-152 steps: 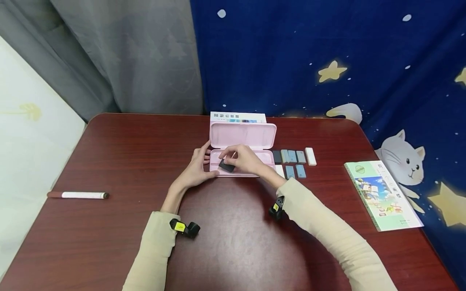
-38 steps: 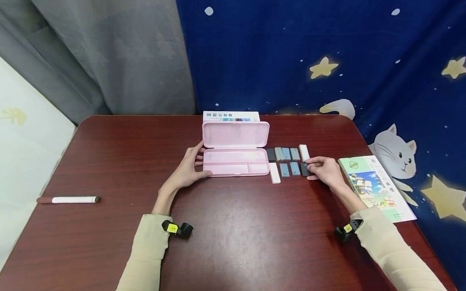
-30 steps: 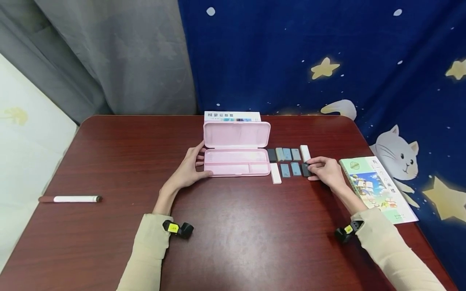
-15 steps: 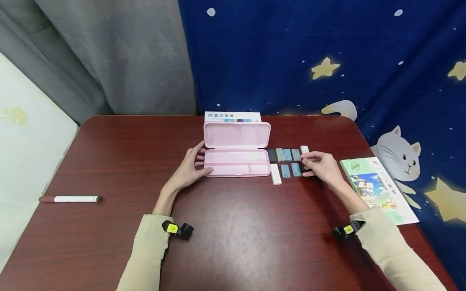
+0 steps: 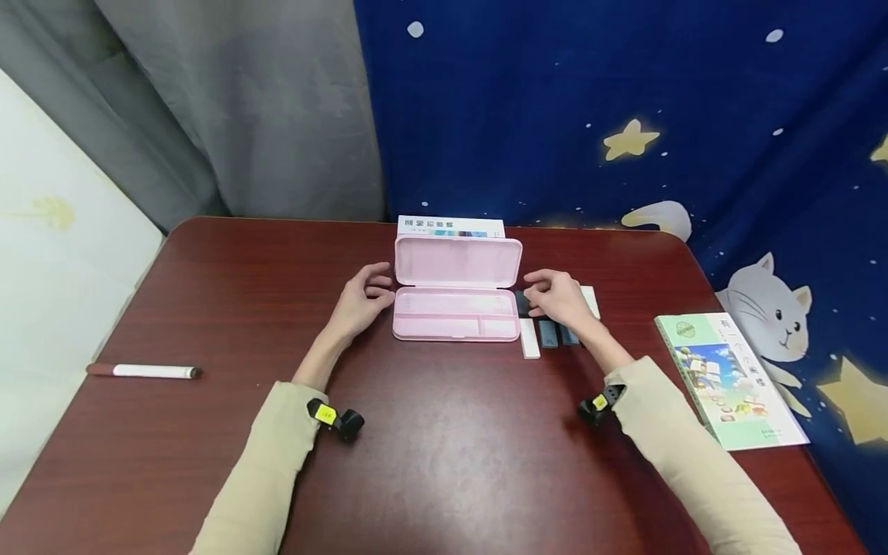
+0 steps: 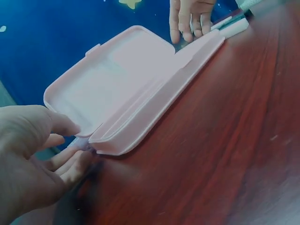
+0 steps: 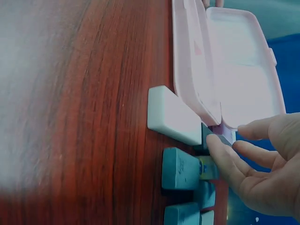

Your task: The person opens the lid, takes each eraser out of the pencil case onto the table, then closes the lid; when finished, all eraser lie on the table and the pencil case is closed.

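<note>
An open pink case (image 5: 456,327) lies at the middle of the dark red table (image 5: 444,462), its lid (image 5: 458,260) standing up at the back. My left hand (image 5: 362,299) rests with relaxed fingers against the case's left end (image 6: 105,143) and holds nothing. My right hand (image 5: 555,301) hovers over two rows of small erasers just right of the case. Its straight fingers (image 7: 225,157) touch a dark eraser next to the case wall. A white eraser (image 5: 529,339) (image 7: 171,115) and blue-grey erasers (image 5: 548,333) (image 7: 180,168) lie in the near row.
A white marker with a brown cap (image 5: 144,371) lies at the table's left. A green illustrated booklet (image 5: 728,378) lies at the right edge. A flat book (image 5: 451,226) sits behind the case lid. Curtains hang behind the table.
My right hand has left the far right end of the eraser rows and moved left toward the case. My left hand has slid a little back along the case's left end.
</note>
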Available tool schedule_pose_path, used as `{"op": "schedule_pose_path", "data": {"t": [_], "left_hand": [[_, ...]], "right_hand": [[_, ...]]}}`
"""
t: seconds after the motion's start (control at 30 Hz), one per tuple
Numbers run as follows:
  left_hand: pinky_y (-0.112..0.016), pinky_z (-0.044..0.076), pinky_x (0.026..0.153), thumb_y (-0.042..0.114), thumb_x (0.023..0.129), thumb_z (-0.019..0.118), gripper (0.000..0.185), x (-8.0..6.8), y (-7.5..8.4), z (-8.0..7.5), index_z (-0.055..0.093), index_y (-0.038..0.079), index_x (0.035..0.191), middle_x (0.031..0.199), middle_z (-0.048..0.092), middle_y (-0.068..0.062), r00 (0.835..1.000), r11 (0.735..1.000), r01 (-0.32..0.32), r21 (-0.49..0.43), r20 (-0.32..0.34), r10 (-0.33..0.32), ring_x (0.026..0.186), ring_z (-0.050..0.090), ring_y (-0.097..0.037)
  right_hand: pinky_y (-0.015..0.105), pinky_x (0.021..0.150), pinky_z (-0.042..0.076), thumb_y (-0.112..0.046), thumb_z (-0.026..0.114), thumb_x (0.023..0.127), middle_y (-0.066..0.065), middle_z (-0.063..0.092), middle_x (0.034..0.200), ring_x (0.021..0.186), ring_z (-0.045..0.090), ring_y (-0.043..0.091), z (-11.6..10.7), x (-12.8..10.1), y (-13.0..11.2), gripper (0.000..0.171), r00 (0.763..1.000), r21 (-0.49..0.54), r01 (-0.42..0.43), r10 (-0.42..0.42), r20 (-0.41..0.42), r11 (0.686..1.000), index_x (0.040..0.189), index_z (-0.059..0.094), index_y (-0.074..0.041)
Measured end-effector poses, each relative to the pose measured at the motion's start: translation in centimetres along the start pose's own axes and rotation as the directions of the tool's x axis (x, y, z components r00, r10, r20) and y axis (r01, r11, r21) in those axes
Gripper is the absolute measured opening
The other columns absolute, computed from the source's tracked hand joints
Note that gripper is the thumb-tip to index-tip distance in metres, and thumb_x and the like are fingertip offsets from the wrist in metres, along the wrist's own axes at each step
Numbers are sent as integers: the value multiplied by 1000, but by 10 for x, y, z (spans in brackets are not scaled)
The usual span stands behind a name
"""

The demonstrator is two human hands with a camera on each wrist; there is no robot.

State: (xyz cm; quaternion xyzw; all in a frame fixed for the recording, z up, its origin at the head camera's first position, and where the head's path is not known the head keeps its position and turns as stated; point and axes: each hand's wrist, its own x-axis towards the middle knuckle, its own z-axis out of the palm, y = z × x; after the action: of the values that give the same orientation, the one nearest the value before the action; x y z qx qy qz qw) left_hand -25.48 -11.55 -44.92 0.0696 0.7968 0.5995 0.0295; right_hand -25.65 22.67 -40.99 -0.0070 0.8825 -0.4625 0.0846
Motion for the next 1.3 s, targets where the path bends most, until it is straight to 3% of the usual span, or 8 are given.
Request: {"op": "schedule_pose_path", "data": {"t": [0.1, 0.3, 0.53, 0.8, 0.93, 1.03, 1.13, 1.3], "left_hand": [[-21, 48, 79, -6, 86, 63, 57, 4, 0, -4, 42, -5, 139, 120, 56, -30, 999, 1000, 12, 25, 43, -13, 104, 58, -39], [-38, 53, 86, -5, 82, 66, 53, 4, 4, 1, 49, -2, 132, 111, 60, -24, 999, 988, -13, 156, 50, 5, 98, 62, -35], [-33, 55, 79, -9, 81, 62, 56, -1, 5, 5, 46, 0, 133, 103, 63, -20, 999, 991, -45, 125, 27, 42, 89, 64, -29], [-40, 54, 84, -11, 83, 61, 55, 1, 2, 8, 43, 2, 133, 110, 62, -24, 1000, 993, -7, 119, 28, 4, 95, 63, -33], [-40, 54, 83, -11, 83, 59, 48, 0, 2, 11, 45, 3, 126, 108, 62, -24, 1000, 992, -24, 126, 5, 23, 94, 63, -33], [-38, 54, 81, -14, 80, 57, 43, -2, 2, 13, 47, 2, 118, 105, 63, -22, 999, 991, -46, 128, -17, 49, 92, 63, -34], [-38, 53, 80, -17, 77, 55, 40, -3, 3, 13, 49, 2, 112, 103, 62, -20, 998, 990, -55, 133, -33, 60, 91, 63, -33], [-39, 54, 78, -18, 77, 51, 34, -4, 0, 19, 50, 1, 105, 101, 62, -18, 992, 983, -86, 160, -83, 100, 88, 63, -32]], "right_hand": [[32, 61, 59, -5, 61, 92, 22, 68, 97, 68, 70, 24, 6, 6, 0, 34, 1000, -91, 10, -12, -24, 996, 125, 58, 3], [29, 60, 58, -4, 63, 90, 19, 68, 94, 65, 70, 21, 10, 11, 4, 34, 999, -133, 26, -31, -39, 991, 123, 59, 2], [28, 60, 58, 3, 62, 86, 18, 65, 92, 68, 69, 24, 20, 14, -2, 40, 998, -111, 57, -60, -25, 992, 125, 56, 4], [32, 62, 58, 5, 62, 85, 18, 68, 90, 72, 69, 27, 25, 12, 0, 39, 991, -190, 104, -117, -62, 976, 124, 54, 3], [35, 65, 57, 3, 63, 87, 17, 68, 94, 77, 67, 27, 26, 8, 0, 31, 982, -262, 146, -172, -83, 954, 117, 61, 0], [30, 57, 49, 9, 57, 85, 15, 68, 94, 71, 60, 24, 25, 4, 1, 36, 976, -313, 168, -203, -83, 935, 118, 65, -4], [28, 49, 37, 12, 49, 86, 15, 67, 96, 59, 46, 21, 22, 0, 2, 44, 976, -305, 179, -209, -68, 935, 121, 67, -8], [28, 67, 57, -1, 38, 96, 18, 65, 114, 76, 64, 20, 16, -7, 2, 39, 989, -171, 138, -144, -23, 975, 125, 65, -5]]}}
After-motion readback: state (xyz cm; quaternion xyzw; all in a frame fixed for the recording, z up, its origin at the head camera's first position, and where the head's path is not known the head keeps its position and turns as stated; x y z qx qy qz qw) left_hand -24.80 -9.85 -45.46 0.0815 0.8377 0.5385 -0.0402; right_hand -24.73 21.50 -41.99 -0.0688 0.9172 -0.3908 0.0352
